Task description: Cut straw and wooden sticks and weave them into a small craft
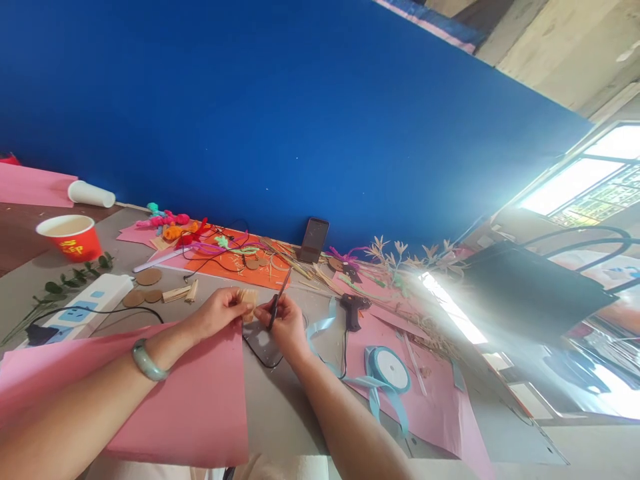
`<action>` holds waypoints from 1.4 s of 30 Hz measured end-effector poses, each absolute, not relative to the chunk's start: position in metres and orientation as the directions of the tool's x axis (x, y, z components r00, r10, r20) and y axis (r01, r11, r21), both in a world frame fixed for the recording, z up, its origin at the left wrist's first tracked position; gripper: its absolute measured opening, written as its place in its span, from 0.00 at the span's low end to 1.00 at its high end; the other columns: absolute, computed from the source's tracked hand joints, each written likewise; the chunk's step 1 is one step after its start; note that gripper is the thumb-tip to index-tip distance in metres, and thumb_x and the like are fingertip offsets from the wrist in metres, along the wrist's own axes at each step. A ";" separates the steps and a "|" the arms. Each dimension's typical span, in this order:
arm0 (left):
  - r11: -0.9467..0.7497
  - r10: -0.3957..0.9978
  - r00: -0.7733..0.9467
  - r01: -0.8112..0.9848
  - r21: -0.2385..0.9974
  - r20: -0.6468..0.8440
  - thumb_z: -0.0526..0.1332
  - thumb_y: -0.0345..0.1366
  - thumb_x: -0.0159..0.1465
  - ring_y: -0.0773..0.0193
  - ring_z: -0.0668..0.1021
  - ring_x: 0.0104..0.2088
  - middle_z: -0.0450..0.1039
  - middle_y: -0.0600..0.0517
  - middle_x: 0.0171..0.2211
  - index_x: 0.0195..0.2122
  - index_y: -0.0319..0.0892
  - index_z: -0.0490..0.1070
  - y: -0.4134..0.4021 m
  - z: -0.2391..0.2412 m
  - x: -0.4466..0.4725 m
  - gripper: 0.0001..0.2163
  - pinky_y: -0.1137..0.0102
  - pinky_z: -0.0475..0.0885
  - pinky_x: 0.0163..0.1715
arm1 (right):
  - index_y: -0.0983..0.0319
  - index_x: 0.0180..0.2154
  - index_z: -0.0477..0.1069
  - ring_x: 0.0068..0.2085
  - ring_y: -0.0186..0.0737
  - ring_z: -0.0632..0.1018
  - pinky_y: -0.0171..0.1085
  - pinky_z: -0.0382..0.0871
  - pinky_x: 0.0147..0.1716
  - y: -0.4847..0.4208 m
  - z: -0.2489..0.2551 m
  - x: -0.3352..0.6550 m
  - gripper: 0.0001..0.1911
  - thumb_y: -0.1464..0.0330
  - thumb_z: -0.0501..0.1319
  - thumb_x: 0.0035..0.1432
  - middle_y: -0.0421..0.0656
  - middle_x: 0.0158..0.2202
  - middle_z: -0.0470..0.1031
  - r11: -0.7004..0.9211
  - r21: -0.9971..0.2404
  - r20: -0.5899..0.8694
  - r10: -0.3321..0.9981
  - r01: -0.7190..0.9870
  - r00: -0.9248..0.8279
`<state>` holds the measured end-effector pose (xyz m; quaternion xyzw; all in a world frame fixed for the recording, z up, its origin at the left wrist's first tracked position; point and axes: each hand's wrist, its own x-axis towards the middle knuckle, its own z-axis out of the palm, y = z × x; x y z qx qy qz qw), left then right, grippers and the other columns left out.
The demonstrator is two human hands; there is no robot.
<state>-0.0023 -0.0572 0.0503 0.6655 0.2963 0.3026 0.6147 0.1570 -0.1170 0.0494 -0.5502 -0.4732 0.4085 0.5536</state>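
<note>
My left hand (223, 312), with a green bangle on its wrist, pinches a small tan ribbed piece (247, 300) that looks like short sticks set side by side. My right hand (286, 328) is closed round dark-handled scissors (275, 308), their blades pointing up and away from me. The fingertips of both hands are close together at the piece's lower edge. Under them lies a dark, flat, shiny object (264, 343), partly covered by my right hand. A pink sheet (200, 407) spreads beneath my left forearm.
Left are a power strip (83, 308), red paper cup (70, 239), brown discs (149, 277) and wooden sticks (176, 293). Right are a glue gun (355, 311) and blue ribbon roll (390, 369). A phone (314, 240) leans on the blue panel (300, 120).
</note>
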 end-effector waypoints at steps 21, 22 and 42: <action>-0.010 0.791 0.612 0.043 0.999 -0.018 0.61 0.46 0.57 0.70 0.69 0.19 0.67 0.55 0.19 0.25 0.38 0.67 -0.062 0.058 -0.001 0.15 0.76 0.62 0.19 | 0.60 0.25 0.62 0.24 0.33 0.72 0.32 0.66 0.25 -0.122 0.053 0.151 0.12 0.68 0.66 0.40 0.38 0.23 0.73 0.074 -0.986 0.100 0.979 0.150 0.177; -0.012 0.793 0.609 0.025 1.000 -0.006 0.62 0.46 0.57 0.70 0.70 0.19 0.67 0.55 0.19 0.25 0.38 0.67 -0.062 0.057 -0.001 0.15 0.76 0.63 0.20 | 0.60 0.25 0.62 0.24 0.33 0.72 0.31 0.65 0.25 -0.122 0.052 0.151 0.12 0.67 0.66 0.40 0.38 0.23 0.73 0.059 -0.988 0.082 0.983 0.141 0.164; -0.069 0.790 0.611 0.016 0.998 0.045 0.60 0.46 0.59 0.70 0.72 0.18 0.68 0.56 0.21 0.28 0.39 0.64 -0.062 0.051 0.000 0.14 0.76 0.65 0.19 | 0.60 0.26 0.63 0.26 0.35 0.75 0.33 0.68 0.26 -0.118 0.045 0.154 0.16 0.65 0.69 0.39 0.40 0.25 0.76 0.076 -0.994 0.089 0.977 0.075 0.195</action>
